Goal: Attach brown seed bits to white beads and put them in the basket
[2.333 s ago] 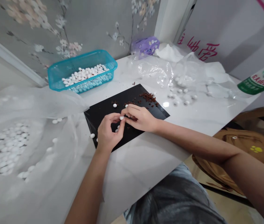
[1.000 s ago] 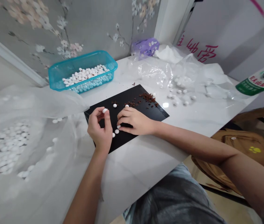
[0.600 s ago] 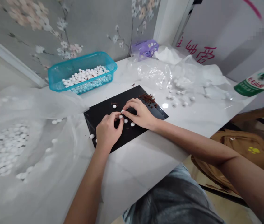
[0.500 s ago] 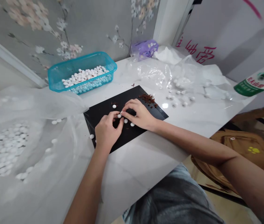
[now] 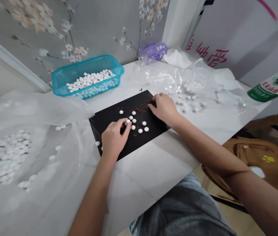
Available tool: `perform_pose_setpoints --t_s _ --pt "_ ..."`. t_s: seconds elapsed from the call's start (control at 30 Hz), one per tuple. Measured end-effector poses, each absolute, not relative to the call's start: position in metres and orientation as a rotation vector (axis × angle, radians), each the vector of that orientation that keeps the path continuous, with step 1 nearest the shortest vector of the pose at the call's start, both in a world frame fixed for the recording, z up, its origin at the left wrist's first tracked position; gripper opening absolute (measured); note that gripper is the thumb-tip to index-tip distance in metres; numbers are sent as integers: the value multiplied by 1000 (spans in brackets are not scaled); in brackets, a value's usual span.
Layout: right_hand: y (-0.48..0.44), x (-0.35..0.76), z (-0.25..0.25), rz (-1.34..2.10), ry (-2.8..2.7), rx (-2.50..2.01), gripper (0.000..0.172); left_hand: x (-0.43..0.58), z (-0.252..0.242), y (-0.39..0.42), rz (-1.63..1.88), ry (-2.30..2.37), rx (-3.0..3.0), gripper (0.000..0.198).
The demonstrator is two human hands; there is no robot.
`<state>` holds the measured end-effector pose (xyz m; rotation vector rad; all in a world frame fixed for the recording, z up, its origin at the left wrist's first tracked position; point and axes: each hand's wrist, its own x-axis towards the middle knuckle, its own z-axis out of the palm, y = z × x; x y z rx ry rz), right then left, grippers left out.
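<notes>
My left hand (image 5: 115, 136) rests on the left part of a black mat (image 5: 111, 150), its thumb and forefinger closed on a small white oval bead (image 5: 128, 121). Several similar loose beads (image 5: 140, 130) lie just to the right of those fingertips. At the mat's far right, my right hand (image 5: 164, 107) has its fingers curled down into a heap of small reddish-brown bits (image 5: 150, 102), which it partly covers. What sits between its fingertips is too small to make out. More brown bits (image 5: 139, 109) are scattered between the two hands.
Behind the mat stands a blue plastic basket (image 5: 87, 90) of white beads with brown tips. A clear bag with many beads (image 5: 6, 157) spreads at left. Plastic wrap (image 5: 163, 77), loose beads (image 5: 189, 97) and a purple packet (image 5: 153, 51) lie back right; a bottle (image 5: 268, 87) lies further right.
My right hand has left the bead at my left fingertips and moved right to the brown heap, uncovering several beads and bits. My left hand stays in place.
</notes>
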<state>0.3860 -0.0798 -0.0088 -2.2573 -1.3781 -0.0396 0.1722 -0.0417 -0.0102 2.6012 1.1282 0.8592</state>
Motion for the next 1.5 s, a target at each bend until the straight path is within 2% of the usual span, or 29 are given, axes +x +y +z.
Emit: perform_pose_setpoints --t_s 0.17,0.37,0.77,1.0,1.5 --pt "-80 397 -20 -98 -1442 -2188 8 173 -8 -43 875 1041 2601 17" --pt "-81 386 -7 82 -1481 -2141 4 173 -7 -43 880 1002 2600 19" --pt "-80 366 4 320 -1535 -1705 10 172 -10 -41 944 955 2556 21" --pt "-85 358 7 337 -1679 -1639 10 172 -12 -39 1004 893 2541 22" --pt "-93 344 8 327 -1879 -1400 7 172 -10 -41 866 937 2508 18"
